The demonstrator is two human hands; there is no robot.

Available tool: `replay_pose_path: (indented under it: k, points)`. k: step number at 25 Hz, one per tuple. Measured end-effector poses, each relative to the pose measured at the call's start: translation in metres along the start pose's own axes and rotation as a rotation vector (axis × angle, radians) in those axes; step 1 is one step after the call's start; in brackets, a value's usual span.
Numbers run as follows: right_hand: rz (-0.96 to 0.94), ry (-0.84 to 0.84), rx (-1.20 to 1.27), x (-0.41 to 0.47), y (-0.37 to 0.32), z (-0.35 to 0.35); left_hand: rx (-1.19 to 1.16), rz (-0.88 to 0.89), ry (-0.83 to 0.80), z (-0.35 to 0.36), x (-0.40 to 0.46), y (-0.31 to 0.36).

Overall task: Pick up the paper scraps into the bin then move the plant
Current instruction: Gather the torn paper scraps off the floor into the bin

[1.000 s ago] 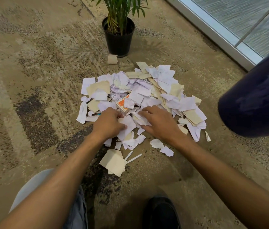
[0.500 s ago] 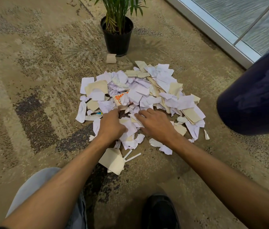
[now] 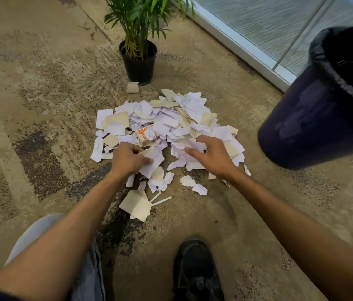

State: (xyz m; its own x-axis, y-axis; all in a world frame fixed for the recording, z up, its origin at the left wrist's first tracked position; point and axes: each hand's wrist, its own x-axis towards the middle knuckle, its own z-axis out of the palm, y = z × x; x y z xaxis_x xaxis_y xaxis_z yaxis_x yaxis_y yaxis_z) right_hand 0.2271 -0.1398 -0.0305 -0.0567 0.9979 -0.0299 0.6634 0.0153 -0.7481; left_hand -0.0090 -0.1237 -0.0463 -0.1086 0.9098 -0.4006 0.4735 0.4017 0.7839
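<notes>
**Two hands working the scrap pile**

Both are digging into the near edge of the paper scraps [image 3: 166, 124], which are lying heaped on the carpet [image 3: 41, 105] between the person and the plant [image 3: 138, 51]. The left hand [image 3: 127, 159] is curling its fingers round a white piece, pinching it against the thumb. The right hand [image 3: 212, 155] is lying spread and fairly flat over the heap, fingers loosely bent, gripping nothing that I can make out.

Gathering is under way; nothing looks binned yet. Next, I'd say, both hands are needing to close on a bundle and carry it right to the bin [image 3: 323, 105], standing just beside the pile.

Against half a second ago, the hands are sitting wider apart and the bin's dark rim is now showing.
</notes>
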Motion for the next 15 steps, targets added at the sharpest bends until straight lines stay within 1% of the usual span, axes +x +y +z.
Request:
replay_pose_path:
  k: [3,5,8,10,12,15]
  points:
    - [0.037,0.072,0.148,-0.012,-0.008,-0.034,-0.201,0.03,0.016,0.0,-0.016,0.024]
    - [0.071,0.114,0.247,-0.02,-0.012,-0.064,-0.313,0.084,0.046,0.005,-0.024,0.053]
    - [0.065,0.266,0.298,-0.033,-0.023,-0.118,-0.429,0.209,0.033,0.021,-0.038,0.113]
    - [0.007,0.414,0.263,-0.04,-0.031,-0.159,-0.481,0.309,-0.011,0.038,-0.048,0.157]
    - [-0.052,0.601,0.212,-0.048,-0.039,-0.202,-0.537,0.404,-0.068,0.058,-0.06,0.203]
    - [-0.083,0.828,0.033,-0.058,-0.043,-0.26,-0.61,0.461,-0.143,0.092,-0.076,0.269]
